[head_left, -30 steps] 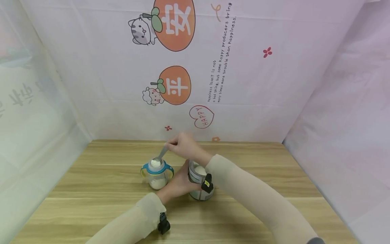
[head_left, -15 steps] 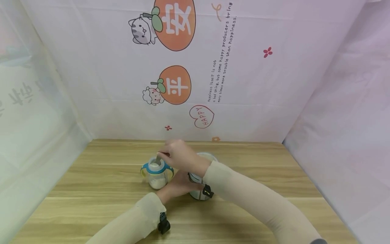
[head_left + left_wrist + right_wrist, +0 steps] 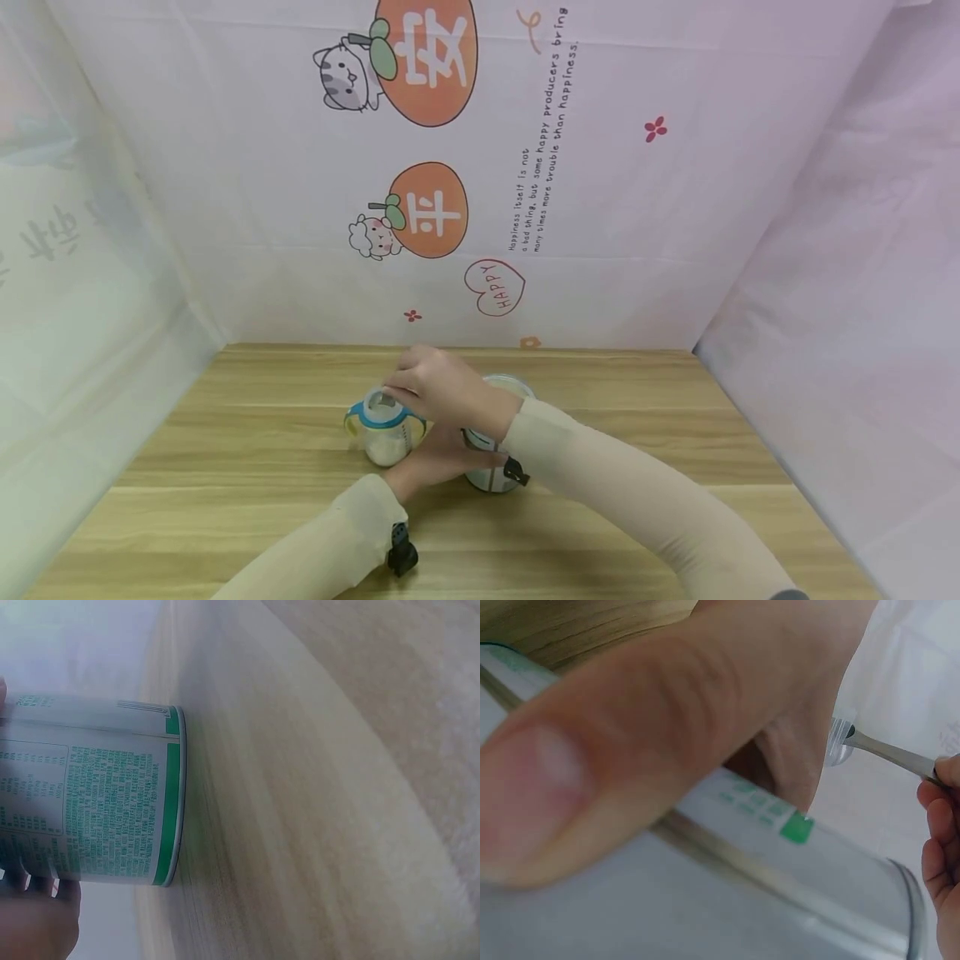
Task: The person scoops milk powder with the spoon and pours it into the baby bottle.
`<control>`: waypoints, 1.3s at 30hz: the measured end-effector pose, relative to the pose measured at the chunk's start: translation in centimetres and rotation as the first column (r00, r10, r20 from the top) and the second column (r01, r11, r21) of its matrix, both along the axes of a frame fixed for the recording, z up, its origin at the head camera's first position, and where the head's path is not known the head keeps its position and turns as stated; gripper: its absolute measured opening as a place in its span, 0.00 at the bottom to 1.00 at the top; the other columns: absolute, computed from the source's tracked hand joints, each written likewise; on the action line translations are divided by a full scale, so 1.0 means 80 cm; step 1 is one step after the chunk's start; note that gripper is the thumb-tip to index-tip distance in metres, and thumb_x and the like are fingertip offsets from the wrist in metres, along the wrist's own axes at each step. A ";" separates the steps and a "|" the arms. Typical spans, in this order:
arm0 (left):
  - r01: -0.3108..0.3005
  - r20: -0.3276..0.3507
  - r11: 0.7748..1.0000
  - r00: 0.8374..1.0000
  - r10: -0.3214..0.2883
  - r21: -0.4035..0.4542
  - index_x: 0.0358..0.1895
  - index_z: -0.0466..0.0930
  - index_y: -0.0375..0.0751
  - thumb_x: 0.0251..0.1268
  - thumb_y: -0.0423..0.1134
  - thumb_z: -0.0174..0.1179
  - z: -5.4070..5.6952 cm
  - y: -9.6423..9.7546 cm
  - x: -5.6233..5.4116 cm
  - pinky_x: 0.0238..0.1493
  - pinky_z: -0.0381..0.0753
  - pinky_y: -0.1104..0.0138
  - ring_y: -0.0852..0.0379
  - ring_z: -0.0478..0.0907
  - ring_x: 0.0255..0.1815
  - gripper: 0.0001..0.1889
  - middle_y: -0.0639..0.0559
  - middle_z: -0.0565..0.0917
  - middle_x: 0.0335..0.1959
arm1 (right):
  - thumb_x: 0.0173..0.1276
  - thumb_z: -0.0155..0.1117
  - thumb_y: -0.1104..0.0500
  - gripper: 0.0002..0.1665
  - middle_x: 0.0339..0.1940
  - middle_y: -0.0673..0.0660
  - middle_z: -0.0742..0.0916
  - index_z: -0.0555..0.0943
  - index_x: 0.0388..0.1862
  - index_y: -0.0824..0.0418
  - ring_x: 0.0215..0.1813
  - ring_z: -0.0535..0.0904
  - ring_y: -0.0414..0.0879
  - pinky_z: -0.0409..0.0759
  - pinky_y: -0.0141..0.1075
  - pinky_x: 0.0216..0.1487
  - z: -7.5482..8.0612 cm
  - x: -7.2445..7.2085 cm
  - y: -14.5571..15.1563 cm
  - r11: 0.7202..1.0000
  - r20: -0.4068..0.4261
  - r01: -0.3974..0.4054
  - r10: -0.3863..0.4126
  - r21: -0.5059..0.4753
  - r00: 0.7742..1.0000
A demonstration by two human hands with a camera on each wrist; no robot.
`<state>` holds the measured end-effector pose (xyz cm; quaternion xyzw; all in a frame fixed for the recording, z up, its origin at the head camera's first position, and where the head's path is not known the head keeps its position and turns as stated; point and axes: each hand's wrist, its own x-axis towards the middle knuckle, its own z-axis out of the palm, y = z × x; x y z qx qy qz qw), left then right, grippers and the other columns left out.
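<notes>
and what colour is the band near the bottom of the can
Green; the band on the can shows best in the left wrist view.

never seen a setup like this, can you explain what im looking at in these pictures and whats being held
There is no machine here: these are a person's two bare hands. The big picture comes from a camera worn on the head, looking forward and down. The other two come from small cameras on the wrists. The left wrist one looks sideways, so the can appears turned on its side. The right wrist one shows the left hand close up across the can.

On the wooden table stands a bottle with two handles, and the can is beside it. The left hand grips the can. The right hand holds a spoon that reaches into the bottle's mouth. Behind it all is a white printed sheet.
</notes>
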<state>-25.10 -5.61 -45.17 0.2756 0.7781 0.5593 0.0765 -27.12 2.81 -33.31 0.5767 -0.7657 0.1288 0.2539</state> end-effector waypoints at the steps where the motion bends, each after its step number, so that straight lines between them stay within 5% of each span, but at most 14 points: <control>1: -0.002 0.000 1.000 1.000 0.002 0.001 0.70 0.64 0.53 0.59 0.48 0.73 0.000 0.000 0.000 0.63 0.70 0.58 0.60 0.69 0.63 0.37 0.60 0.70 0.64 | 0.70 0.69 0.60 0.06 0.31 0.50 0.86 0.90 0.37 0.60 0.36 0.79 0.40 0.77 0.24 0.40 0.000 0.000 0.000 1.000 -0.015 -0.011 0.011 -0.002 1.000; 9: -0.005 0.003 1.000 1.000 0.005 0.009 0.71 0.63 0.52 0.58 0.47 0.74 -0.001 0.001 -0.001 0.66 0.67 0.54 0.57 0.66 0.67 0.40 0.59 0.68 0.67 | 0.69 0.70 0.61 0.04 0.32 0.49 0.86 0.90 0.36 0.60 0.37 0.79 0.40 0.77 0.25 0.42 0.002 0.000 0.002 0.998 -0.074 -0.056 0.055 -0.014 0.996; 18: 0.002 0.013 1.000 1.000 -0.002 -0.008 0.70 0.63 0.57 0.57 0.55 0.74 -0.001 -0.001 -0.002 0.66 0.67 0.57 0.61 0.66 0.66 0.40 0.63 0.68 0.67 | 0.67 0.71 0.63 0.03 0.32 0.50 0.87 0.90 0.36 0.61 0.37 0.79 0.40 0.76 0.24 0.42 0.000 -0.001 0.003 0.995 -0.035 -0.085 0.084 -0.043 0.996; 32: 0.001 0.015 1.000 1.000 -0.001 0.010 0.69 0.64 0.59 0.57 0.53 0.74 0.001 0.001 0.001 0.65 0.68 0.57 0.62 0.66 0.65 0.38 0.64 0.69 0.66 | 0.67 0.70 0.64 0.04 0.33 0.50 0.87 0.90 0.37 0.62 0.37 0.79 0.40 0.76 0.23 0.43 -0.002 -0.003 0.007 0.994 -0.063 -0.094 0.090 -0.054 0.994; 39: -0.021 0.026 1.000 0.999 0.021 0.010 0.71 0.62 0.60 0.56 0.53 0.75 -0.001 0.001 0.001 0.66 0.67 0.55 0.61 0.67 0.65 0.41 0.64 0.70 0.65 | 0.66 0.71 0.63 0.03 0.30 0.51 0.85 0.90 0.36 0.62 0.33 0.78 0.40 0.74 0.20 0.37 0.003 -0.004 0.011 0.983 -0.036 -0.086 0.081 -0.162 0.996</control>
